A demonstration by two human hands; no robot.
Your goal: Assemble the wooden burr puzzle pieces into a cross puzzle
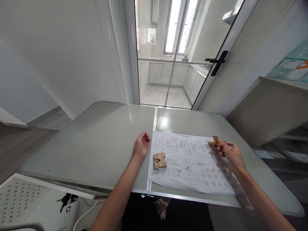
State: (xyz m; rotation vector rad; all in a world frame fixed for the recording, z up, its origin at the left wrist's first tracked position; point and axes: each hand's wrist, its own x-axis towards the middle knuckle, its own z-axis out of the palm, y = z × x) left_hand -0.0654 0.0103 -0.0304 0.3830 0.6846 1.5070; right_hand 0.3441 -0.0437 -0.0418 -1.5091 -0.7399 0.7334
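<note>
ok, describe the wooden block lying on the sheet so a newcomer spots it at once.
On the pale grey table, find the large white printed sheet, mostly on the right half. Near its left edge sits a light-brown, notched wooden block. Unlike the wooden pieces in the right hand, it lies on the sheet with no hand on it.

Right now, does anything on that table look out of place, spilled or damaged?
I see no spill or damage. Only two tiny grey bits stand out, because they lie loose on the printed sheet, apart from the wooden block assembly; they are too small to identify.
</note>
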